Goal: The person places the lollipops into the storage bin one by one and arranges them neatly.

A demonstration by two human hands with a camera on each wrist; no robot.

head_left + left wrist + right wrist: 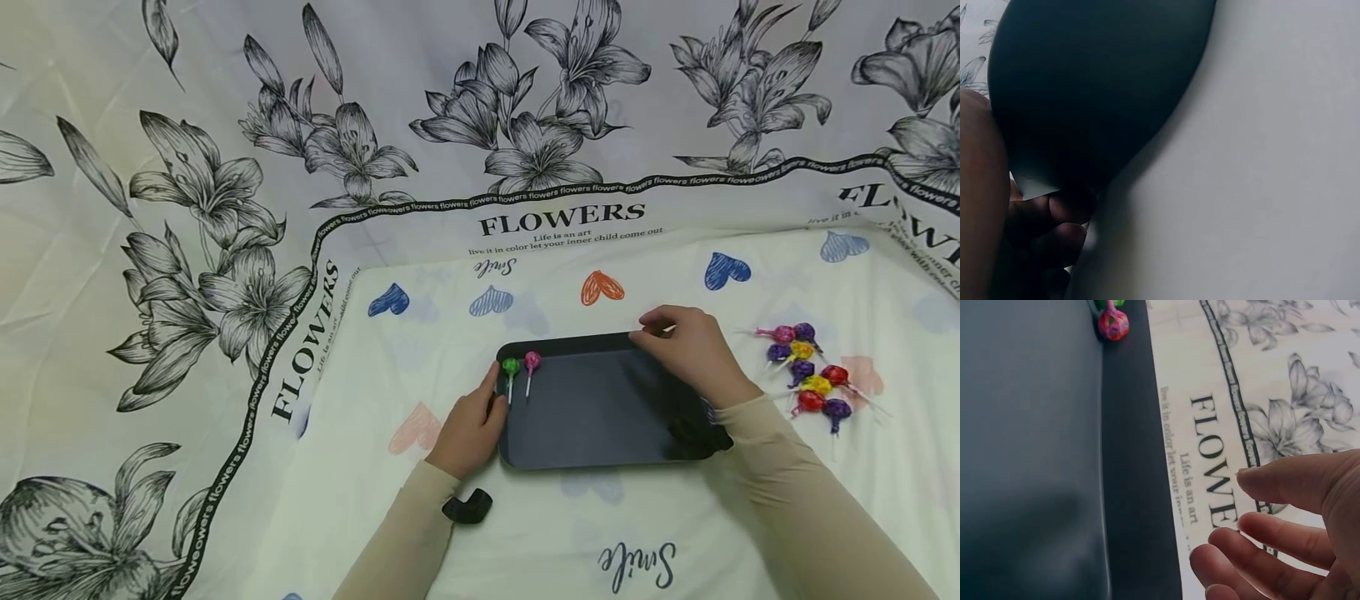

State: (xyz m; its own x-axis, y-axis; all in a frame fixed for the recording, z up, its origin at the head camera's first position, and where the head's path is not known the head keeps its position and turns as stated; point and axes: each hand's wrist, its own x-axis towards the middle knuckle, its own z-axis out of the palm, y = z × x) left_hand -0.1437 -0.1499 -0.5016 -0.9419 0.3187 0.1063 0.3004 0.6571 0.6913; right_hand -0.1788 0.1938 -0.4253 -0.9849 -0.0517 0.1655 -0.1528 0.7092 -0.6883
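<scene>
A dark grey rectangular tray (pixel 585 408) lies on the cloth, its near end close over the surface in the left wrist view. My left hand (pixel 467 429) grips its left edge, with fingers (pixel 1063 240) curled at the underside. Inside the tray's far left corner are a green lollipop (pixel 511 367) and a pink lollipop (pixel 532 362), sticks pointing toward me. My right hand (pixel 686 346) hovers by the far right corner. In the right wrist view its thumb and fingers (pixel 1285 481) stand apart, loosely bent, with nothing between them.
Right of the tray lies a loose cluster of several wrapped lollipops (pixel 817 382) in red, yellow, purple and pink. A white cloth (pixel 555 533) with printed hearts covers the surface, and flower-printed fabric (pixel 375 100) rises behind and at the left.
</scene>
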